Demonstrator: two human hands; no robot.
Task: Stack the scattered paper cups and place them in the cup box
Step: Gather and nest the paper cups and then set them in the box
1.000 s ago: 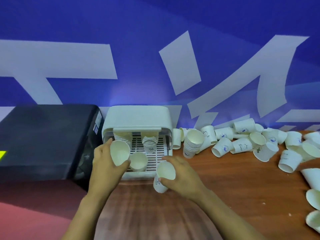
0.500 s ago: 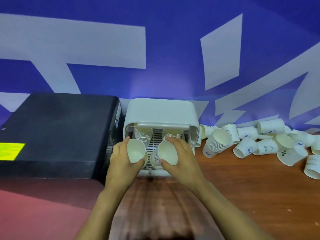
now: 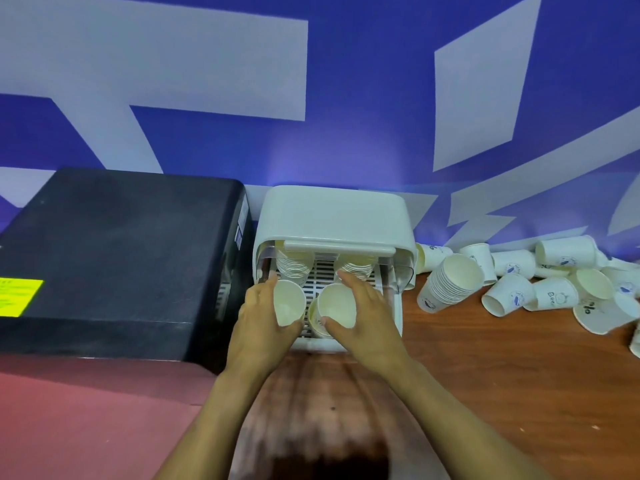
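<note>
White plastic cup box (image 3: 332,216) with slatted tray sits at 12 o'clock on the brown wooden table (image 3: 502,375); two nested stacks of white paper cups (image 3: 294,268) stand at its rear. Left hand (image 3: 258,323) grips one white paper cup (image 3: 289,303), mouth toward camera, over the tray's 9 o'clock side. Right hand (image 3: 367,320) curls round a second paper cup (image 3: 337,306) above a cup on the tray. Scattered paper cups (image 3: 540,289) and a tilted stack (image 3: 446,285) lie at 3 o'clock.

Cup prints (image 3: 554,295) too small, blurred.
</note>
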